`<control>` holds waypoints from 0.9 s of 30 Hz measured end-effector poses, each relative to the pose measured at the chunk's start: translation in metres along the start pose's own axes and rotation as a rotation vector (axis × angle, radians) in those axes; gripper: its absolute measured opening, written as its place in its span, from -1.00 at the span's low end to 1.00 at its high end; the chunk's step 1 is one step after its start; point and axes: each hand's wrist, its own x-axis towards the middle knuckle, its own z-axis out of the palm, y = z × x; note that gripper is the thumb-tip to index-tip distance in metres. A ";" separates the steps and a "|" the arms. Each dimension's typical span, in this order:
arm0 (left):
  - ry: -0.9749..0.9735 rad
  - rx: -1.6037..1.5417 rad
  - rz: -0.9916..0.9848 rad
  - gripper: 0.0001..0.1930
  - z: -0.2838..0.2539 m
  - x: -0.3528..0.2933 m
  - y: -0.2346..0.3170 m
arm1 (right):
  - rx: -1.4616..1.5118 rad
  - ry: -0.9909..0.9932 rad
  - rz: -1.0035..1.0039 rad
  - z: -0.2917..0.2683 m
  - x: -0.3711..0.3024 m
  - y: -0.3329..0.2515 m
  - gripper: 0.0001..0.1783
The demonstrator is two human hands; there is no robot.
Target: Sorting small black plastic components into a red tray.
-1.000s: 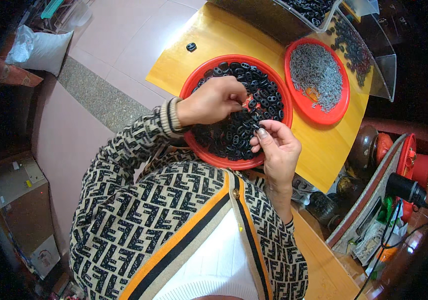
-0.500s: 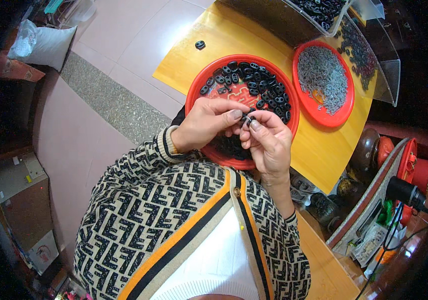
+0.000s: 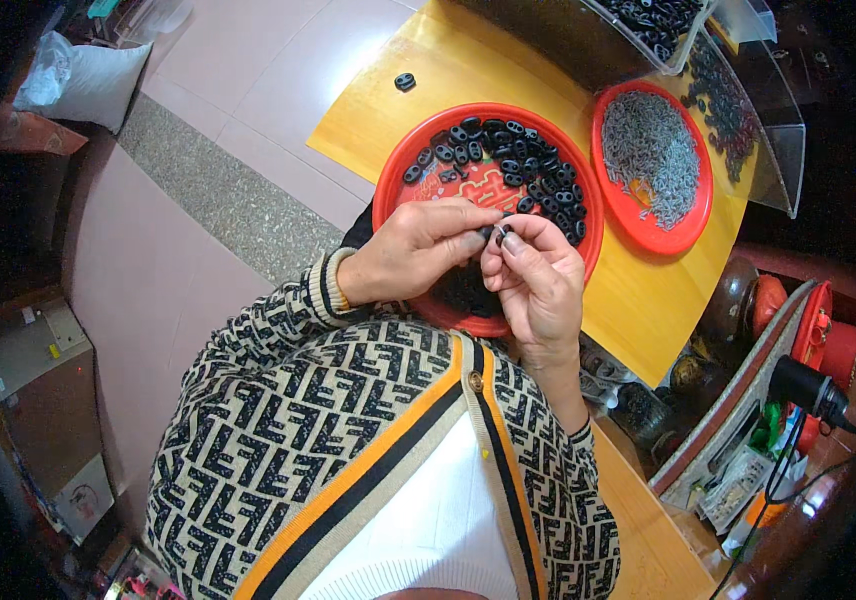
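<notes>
Over a round red tray point(image 3: 386, 180), my two hands meet at the fingertips. My left hand point(image 3: 413, 250) pinches a small black plastic piece, mostly covered by its fingers. Thumb and forefinger of my right hand point(image 3: 538, 275) are closed on another small black piece point(image 3: 506, 234), with a thin pale metallic bit showing at the fingertips. Black two-hole cord locks point(image 3: 548, 180) lie in the tray's far and right parts. Darker black pieces point(image 3: 463, 290) fill its near part, partly under my left hand. A printed red and gold pattern shows on the tray's bottom.
Right of the tray, a red oval tray point(image 3: 700, 232) holds a heap of small grey metal springs point(image 3: 653, 150). One loose cord lock point(image 3: 405, 81) lies on the yellow board point(image 3: 648, 320). Behind stands a clear bin point(image 3: 668, 65) of black pieces. A black cylindrical device point(image 3: 810, 388) with cables is at right.
My fingertips have drawn closer around the small black pieces, and the left thumb has shifted slightly. The trays appear a little further right in view.
</notes>
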 end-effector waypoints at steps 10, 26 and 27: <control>0.103 -0.860 -0.524 -0.85 0.000 -0.001 -0.007 | -0.174 0.039 -0.058 0.001 -0.001 -0.001 -0.84; 0.051 -0.758 -0.489 -0.73 -0.006 -0.005 -0.004 | -0.352 0.118 -0.135 0.005 0.000 0.004 -0.86; 0.053 -0.759 -0.489 -0.73 -0.005 -0.006 -0.005 | -0.371 0.132 -0.158 0.006 0.001 0.004 -0.86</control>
